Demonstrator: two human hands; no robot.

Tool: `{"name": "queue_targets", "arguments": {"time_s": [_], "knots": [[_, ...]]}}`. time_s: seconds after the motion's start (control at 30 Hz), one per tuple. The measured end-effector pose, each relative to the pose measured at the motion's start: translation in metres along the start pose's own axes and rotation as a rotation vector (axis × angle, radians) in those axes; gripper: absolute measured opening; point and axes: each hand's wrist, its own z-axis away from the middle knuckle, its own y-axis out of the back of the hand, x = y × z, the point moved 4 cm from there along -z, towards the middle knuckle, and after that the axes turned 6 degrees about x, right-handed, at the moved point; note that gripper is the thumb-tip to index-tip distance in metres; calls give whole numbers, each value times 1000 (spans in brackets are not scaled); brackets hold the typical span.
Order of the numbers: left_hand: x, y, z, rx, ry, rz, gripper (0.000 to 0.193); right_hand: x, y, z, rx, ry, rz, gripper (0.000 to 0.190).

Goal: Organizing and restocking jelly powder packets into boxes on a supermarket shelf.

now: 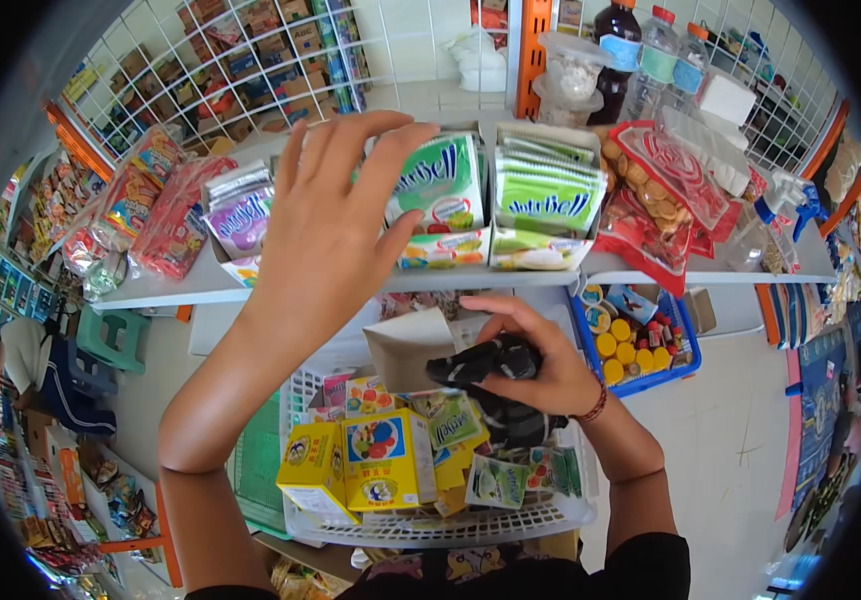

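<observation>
Over the metal shelf [415, 281], my left hand [340, 195] is raised with fingers spread, in front of upright boxes of Nutrijell sachets. Green sachets [438, 180] stand partly behind its fingers, light green sachets [547, 191] to their right and purple ones [239, 225] to its left. Lower down, my right hand [528, 360] grips a bunched black cloth [505, 367] beside an open empty carton [408, 349]. Below lies a white plastic basket [430, 531] with yellow boxes [382, 457] and loose green sachets [498, 480]. What the left palm faces is partly hidden.
A blue basket [648, 382] holds yellow-lidded jars. Red bags of crackers [648, 202], bottles [614, 60] and a spray bottle [760, 225] stand at the shelf's right; pink packs [183, 217] lie left. White wire mesh [400, 45] rises behind. A person [48, 375] is at far left, near green stools [110, 337].
</observation>
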Motion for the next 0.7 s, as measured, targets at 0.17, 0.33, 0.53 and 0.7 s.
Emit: {"name": "queue_targets", "arguments": {"time_s": [0.17, 0.33, 0.53, 0.7], "knots": [[46, 18, 49, 76, 152, 446, 32, 8, 42, 37, 304, -49, 124, 56], [98, -56, 132, -372, 425, 806, 24, 48, 74, 86, 838, -330, -379, 41], [146, -113, 196, -729, 533, 914, 30, 83, 57, 129, 947, -498, -738, 34], [169, -154, 200, -677, 216, 662, 50, 68, 51, 133, 907, -414, -713, 31]]}}
